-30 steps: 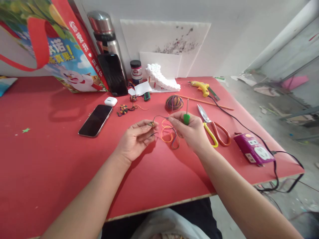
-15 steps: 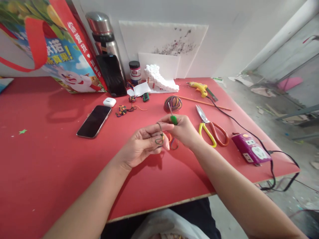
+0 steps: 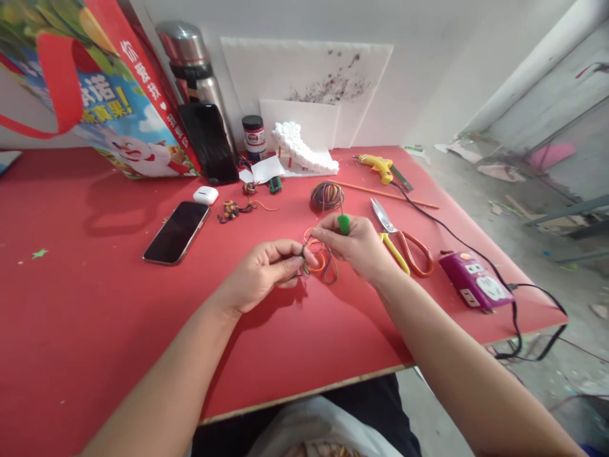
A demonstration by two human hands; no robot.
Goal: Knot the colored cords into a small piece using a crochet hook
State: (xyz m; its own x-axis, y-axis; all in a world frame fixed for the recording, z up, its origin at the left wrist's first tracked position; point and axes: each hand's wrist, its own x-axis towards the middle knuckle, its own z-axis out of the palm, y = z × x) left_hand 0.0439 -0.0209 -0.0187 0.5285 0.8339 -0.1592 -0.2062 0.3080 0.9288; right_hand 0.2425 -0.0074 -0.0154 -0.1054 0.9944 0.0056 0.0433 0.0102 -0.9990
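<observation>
My left hand (image 3: pixel 269 270) is closed, thumb and forefinger pinching a small looped piece of dark multicoloured yarn (image 3: pixel 306 269). Up and to the right of it, my right hand (image 3: pixel 349 244) is closed around a crochet hook (image 3: pixel 343 223) with a green grip, its thin metal shaft pointing away from me. The thumb and fingertip of that hand also pinch a strand, drawn between the two hands. Loose orange and multicoloured yarn (image 3: pixel 329 265) lies beneath on the red table. Just beyond the right hand is the wound yarn ball (image 3: pixel 327 196).
Right of my hands lie scissors (image 3: pixel 397 238), a yellow glue gun (image 3: pixel 378 166), an orange stick (image 3: pixel 404 198) and a purple box (image 3: pixel 476 281) with cables. At left are a phone (image 3: pixel 177 232), a white earbud case (image 3: pixel 206 195) and a small yarn piece (image 3: pixel 231 210). A bag (image 3: pixel 137 120) stands behind.
My right hand has moved slightly right and up from the left, drawing out a strand. The hook's green grip has shifted right, and the loop at my left fingertips looks smaller. The view has shifted slightly.
</observation>
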